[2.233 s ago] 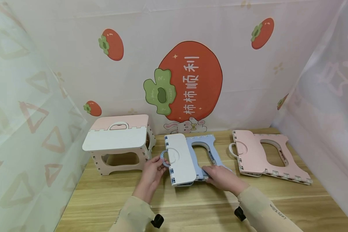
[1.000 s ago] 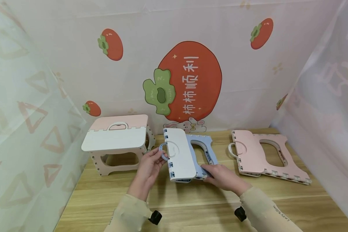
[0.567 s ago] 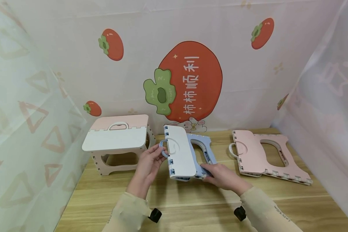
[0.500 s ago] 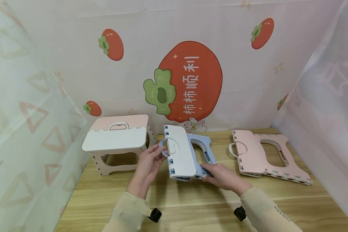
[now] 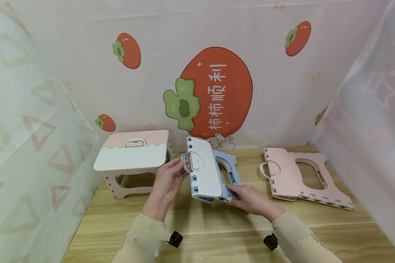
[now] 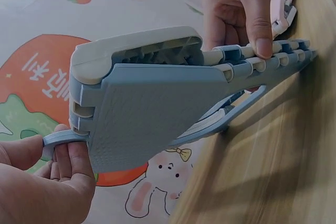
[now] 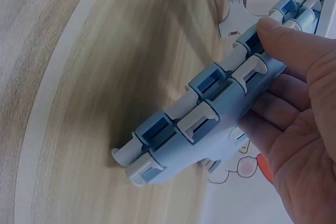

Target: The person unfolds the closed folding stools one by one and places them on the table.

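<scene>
A blue-and-white folding stool, folded flat, is tilted over the middle of the table. Its handle side is raised, while its leg end stays low by the wood. My left hand grips the blue carrying handle, with thumb and fingers around the loop. On the near edge of the leg frame, my right hand pinches the hinged rim; in the right wrist view its thumb lies on top, the fingers underneath.
An unfolded pink-and-white stool stands at the left on the wooden table. A folded pink stool lies flat at the right. Printed fabric hangs behind and along both sides.
The handle side of the blue-and-white stool has been lifted from nearly flat and tilted upward. My left hand rose with the handle; my right hand shifted slightly left with the edge.
</scene>
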Available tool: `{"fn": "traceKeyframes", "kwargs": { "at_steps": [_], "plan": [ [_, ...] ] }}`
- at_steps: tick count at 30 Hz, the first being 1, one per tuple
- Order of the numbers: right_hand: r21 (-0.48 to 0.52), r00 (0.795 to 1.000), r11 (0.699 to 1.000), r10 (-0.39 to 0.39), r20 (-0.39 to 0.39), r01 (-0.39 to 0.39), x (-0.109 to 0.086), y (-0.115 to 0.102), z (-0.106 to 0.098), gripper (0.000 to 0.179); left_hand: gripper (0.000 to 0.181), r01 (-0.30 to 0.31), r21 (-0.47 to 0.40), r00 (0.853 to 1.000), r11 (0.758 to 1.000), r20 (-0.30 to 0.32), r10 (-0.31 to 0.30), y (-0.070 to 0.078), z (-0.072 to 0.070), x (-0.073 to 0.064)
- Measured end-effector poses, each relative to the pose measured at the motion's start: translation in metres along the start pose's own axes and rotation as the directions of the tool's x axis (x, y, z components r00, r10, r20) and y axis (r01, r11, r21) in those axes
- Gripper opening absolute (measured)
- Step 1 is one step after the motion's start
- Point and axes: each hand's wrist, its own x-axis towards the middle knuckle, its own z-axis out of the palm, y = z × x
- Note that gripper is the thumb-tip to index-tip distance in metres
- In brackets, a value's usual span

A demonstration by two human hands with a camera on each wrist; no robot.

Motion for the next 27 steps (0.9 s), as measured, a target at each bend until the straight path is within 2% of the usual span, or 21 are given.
{"fn": "traceKeyframes", "kwargs": {
  "at_steps": [7, 18, 27],
  "plan": [
    [0.039, 1.0, 0.999, 0.0, -0.007, 0.0, 0.004, -0.006, 0.001, 0.046, 0.04, 0.001, 0.014, 1.0, 1.0, 0.028, -0.002, 0.011, 0.005, -0.002],
    [0.125, 0.998, 0.99, 0.057, 0.015, -0.059, 0.008, -0.013, 0.002, 0.05, 0.038, -0.018, 0.111, 0.998, 0.994, 0.055, 0.012, 0.027, 0.012, -0.002],
    [0.209, 0.998, 0.976, 0.062, 0.018, -0.064, 0.012, -0.016, 0.005, 0.048, 0.039, -0.025, 0.118, 0.998, 0.993, 0.066, 0.017, 0.037, 0.022, -0.003]
  ]
}}
